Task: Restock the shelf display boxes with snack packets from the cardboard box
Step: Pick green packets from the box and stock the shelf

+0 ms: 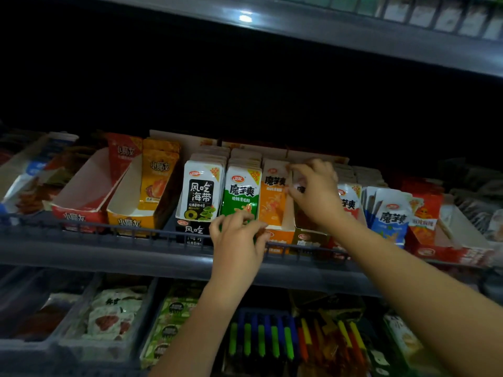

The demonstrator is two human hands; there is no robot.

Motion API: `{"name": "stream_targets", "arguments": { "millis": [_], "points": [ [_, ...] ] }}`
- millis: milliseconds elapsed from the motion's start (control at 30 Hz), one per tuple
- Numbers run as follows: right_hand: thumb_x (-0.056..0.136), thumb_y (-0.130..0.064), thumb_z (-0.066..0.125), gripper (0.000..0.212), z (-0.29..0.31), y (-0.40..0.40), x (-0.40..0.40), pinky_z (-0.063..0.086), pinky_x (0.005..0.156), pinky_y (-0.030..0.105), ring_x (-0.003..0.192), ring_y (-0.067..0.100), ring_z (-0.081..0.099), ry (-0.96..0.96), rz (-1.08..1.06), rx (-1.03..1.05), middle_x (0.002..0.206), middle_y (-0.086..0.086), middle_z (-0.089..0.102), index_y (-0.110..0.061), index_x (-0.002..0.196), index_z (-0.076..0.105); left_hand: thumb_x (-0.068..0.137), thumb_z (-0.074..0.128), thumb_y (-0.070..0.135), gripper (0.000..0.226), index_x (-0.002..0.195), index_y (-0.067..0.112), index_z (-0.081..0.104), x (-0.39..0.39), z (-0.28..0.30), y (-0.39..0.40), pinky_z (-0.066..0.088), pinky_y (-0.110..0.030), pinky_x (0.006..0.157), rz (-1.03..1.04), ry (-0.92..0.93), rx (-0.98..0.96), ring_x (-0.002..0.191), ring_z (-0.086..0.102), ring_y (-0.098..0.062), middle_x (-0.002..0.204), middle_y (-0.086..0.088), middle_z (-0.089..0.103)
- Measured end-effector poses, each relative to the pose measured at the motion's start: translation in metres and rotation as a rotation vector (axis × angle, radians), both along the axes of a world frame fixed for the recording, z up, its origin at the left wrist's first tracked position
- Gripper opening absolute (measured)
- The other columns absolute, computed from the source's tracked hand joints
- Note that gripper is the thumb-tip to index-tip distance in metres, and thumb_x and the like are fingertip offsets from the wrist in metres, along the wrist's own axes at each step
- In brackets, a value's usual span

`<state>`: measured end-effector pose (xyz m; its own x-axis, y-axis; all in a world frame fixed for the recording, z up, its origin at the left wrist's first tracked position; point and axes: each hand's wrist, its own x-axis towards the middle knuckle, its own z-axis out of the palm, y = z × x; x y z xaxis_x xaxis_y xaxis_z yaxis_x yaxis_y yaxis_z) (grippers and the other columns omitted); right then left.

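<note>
A row of snack display boxes stands on the middle shelf (81,251). My left hand (236,240) curls over the front lip of the green display box, just under the green packets (241,191). My right hand (315,191) reaches into the brown display box (310,239) and pinches the top of a snack packet there, which it mostly hides. Orange packets (273,194) stand between my two hands. White-and-black kelp packets (200,191) fill the box to the left. The cardboard box is out of view.
A nearly empty red display box (81,191) and a yellow one (130,213) with a few packets sit at the left. Blue packets (389,213) and a red box (446,251) are at the right. A wire rail (122,231) fronts the shelf. The lower shelf holds bins of snacks.
</note>
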<state>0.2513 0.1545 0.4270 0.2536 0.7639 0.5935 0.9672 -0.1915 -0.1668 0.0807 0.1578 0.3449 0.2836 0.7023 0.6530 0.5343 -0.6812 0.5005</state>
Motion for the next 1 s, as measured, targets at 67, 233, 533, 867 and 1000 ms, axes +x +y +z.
{"name": "stream_targets", "arguments": {
  "millis": [67,233,533,867,1000],
  "points": [
    [0.084,-0.033,0.066,0.052,-0.012,-0.028,-0.006,0.03,0.1,0.031,0.121,0.02,0.037,0.048,0.062,0.037,0.127,0.003,0.048,-0.023,0.132,0.051,0.08,0.072,0.027,0.023,0.103,0.023,0.071,-0.003,-0.004,-0.011,0.013,-0.027,0.101,-0.007,0.016,0.037,0.114,0.048,-0.025,0.116,0.0,0.059],
    [0.079,-0.028,0.073,0.044,-0.065,-0.104,-0.027,0.028,0.089,0.018,0.104,0.013,0.039,0.242,0.161,0.102,0.104,-0.002,0.051,-0.018,0.12,0.062,0.085,0.067,0.03,0.021,0.105,0.026,0.068,-0.019,-0.029,-0.058,0.018,-0.031,0.099,-0.057,0.051,-0.042,0.112,0.049,-0.019,0.111,0.004,0.056],
    [0.084,-0.033,0.067,0.038,-0.227,-0.21,-0.068,0.043,0.082,0.021,0.096,0.013,0.053,0.558,0.099,-0.209,0.102,-0.003,0.057,-0.02,0.12,0.062,0.093,0.053,0.034,0.022,0.112,0.028,0.063,-0.046,-0.144,-0.136,0.028,-0.043,0.104,-0.091,0.244,-0.491,0.11,0.048,-0.018,0.111,0.003,0.052],
    [0.085,-0.035,0.065,0.033,-0.379,-0.252,-0.086,0.049,0.083,0.026,0.097,0.016,0.061,0.877,-0.073,-0.617,0.11,-0.002,0.06,-0.021,0.115,0.065,0.094,0.053,0.035,0.026,0.115,0.024,0.062,-0.062,-0.298,-0.165,0.046,-0.032,0.092,-0.004,0.373,-1.105,0.109,0.057,-0.018,0.124,-0.002,0.058],
    [0.084,-0.033,0.067,0.035,-0.428,-0.254,-0.087,0.048,0.082,0.026,0.101,0.017,0.061,1.018,-0.173,-0.715,0.114,0.002,0.065,-0.02,0.116,0.064,0.094,0.056,0.026,0.03,0.122,0.016,0.059,-0.068,-0.344,-0.165,0.041,-0.012,0.079,0.07,0.368,-1.195,0.101,0.057,-0.012,0.124,0.0,0.056]
  ]
}}
